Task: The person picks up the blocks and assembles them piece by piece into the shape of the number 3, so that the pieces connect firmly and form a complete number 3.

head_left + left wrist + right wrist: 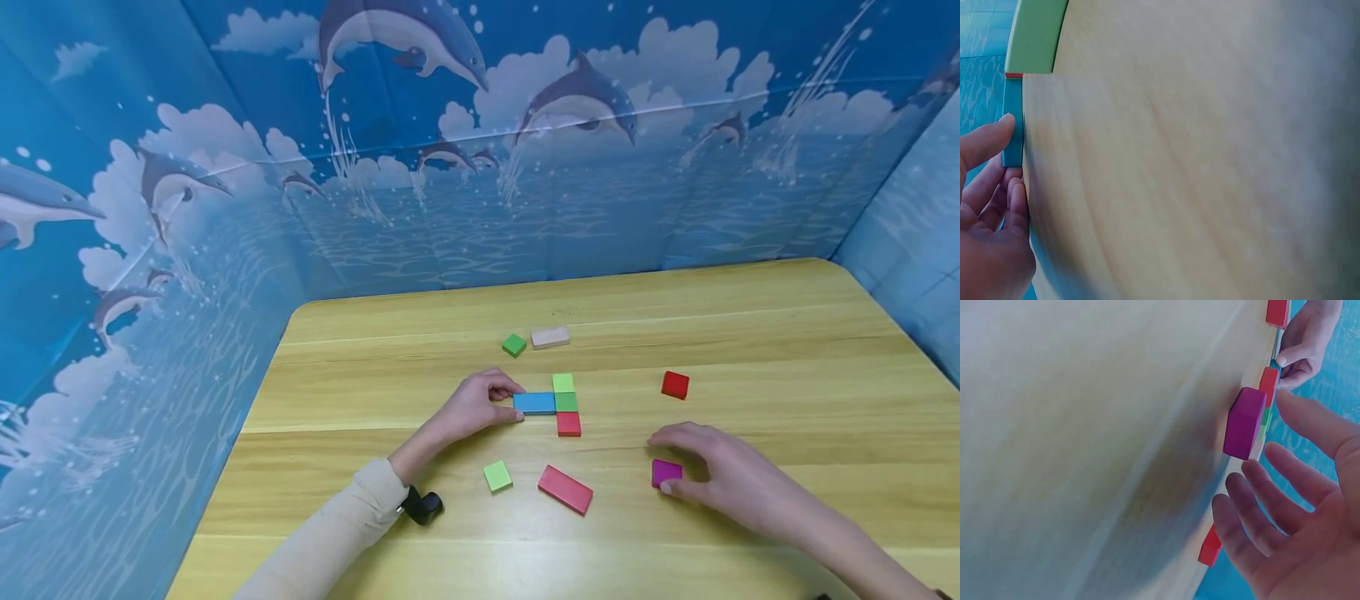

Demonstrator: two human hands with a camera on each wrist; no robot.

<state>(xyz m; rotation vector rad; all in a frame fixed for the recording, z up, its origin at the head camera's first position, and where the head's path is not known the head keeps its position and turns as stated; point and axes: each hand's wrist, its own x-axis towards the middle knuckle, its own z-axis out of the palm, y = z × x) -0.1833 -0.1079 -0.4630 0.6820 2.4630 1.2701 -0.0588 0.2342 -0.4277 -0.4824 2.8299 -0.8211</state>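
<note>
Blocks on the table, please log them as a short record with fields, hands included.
Left hand: holds the left end of the blue block
Right hand: at the purple block, fingers spread, not gripping it
Column, far to near: light green block, green block, red block
Join: blue block's right end meets the green block
Loose, far side: second green block, white block
Loose, near side: second light green block, long red block
Loose, right: red cube, purple block

Pale glare on the near tabletop [495, 546]
</note>
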